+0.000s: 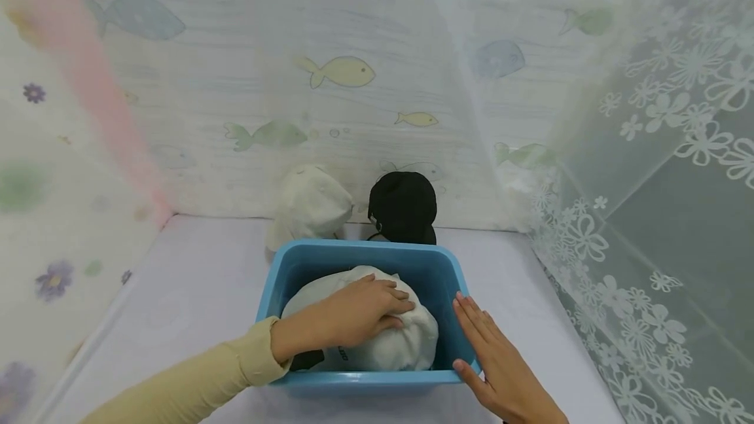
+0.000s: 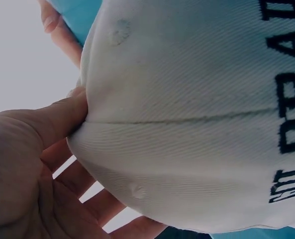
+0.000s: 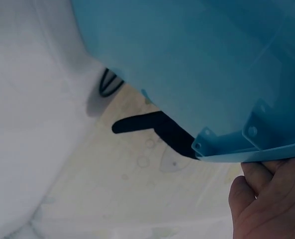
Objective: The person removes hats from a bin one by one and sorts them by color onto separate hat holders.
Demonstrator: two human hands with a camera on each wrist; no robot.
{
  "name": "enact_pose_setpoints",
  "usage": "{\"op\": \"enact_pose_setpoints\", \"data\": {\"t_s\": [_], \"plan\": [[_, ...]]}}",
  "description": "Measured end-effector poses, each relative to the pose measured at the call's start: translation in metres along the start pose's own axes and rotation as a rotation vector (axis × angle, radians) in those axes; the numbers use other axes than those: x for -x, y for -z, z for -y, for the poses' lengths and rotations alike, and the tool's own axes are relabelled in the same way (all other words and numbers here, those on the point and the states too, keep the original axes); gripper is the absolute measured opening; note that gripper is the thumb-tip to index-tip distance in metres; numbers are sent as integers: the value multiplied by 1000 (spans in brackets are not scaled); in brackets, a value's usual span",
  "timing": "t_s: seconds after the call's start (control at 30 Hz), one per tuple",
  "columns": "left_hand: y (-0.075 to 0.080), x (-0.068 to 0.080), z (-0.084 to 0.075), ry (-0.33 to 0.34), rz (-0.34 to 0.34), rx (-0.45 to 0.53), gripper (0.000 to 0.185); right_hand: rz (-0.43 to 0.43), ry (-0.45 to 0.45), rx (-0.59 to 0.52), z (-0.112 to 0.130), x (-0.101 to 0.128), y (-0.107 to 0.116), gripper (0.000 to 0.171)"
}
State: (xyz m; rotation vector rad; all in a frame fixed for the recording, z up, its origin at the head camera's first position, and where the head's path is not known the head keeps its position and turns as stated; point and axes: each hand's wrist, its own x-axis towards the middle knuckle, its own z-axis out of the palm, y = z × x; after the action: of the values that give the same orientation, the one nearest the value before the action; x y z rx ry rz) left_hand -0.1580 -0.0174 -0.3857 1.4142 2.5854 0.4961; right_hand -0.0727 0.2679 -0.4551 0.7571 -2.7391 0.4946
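Note:
A blue plastic bin [image 1: 365,248] stands on the white table. Inside it lies a white cap [image 1: 406,339] with black lettering. My left hand [image 1: 359,313] lies over the cap's crown, fingers curved round it. In the left wrist view the thumb of the left hand [image 2: 33,164] presses into the white cap [image 2: 187,114] while the fingers wrap under it. My right hand [image 1: 489,352] lies flat against the bin's outer right wall with straight fingers. The right wrist view shows the right hand [image 3: 271,199] just under the rim of the bin [image 3: 187,59].
Behind the bin sit a cream cap [image 1: 309,205] and a black cap [image 1: 403,207], against a fish-print cloth wall [image 1: 341,70]. A lace curtain [image 1: 665,214] hangs along the right. Flower-print cloth closes the left side, with bare white table [image 1: 194,293] between it and the bin.

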Motion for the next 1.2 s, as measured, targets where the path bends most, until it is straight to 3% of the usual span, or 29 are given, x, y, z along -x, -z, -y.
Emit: {"op": "enact_pose_setpoints", "data": {"t_s": [0.23,0.4,0.57,0.97,1.2], "plan": [[10,3,5,-67,-41,85,34,1,-24,-21,1,1,0,78],[16,3,11,-142,-65,97,27,-5,-24,-34,0,1,1,78],[21,5,15,-173,-96,116,17,-14,-2,-48,-1,0,2,78],[23,20,31,-168,-133,236,35,-6,1,-37,-2,1,-4,80],[24,28,46,-252,-192,265,32,3,-11,-29,-2,2,-9,79]]}}
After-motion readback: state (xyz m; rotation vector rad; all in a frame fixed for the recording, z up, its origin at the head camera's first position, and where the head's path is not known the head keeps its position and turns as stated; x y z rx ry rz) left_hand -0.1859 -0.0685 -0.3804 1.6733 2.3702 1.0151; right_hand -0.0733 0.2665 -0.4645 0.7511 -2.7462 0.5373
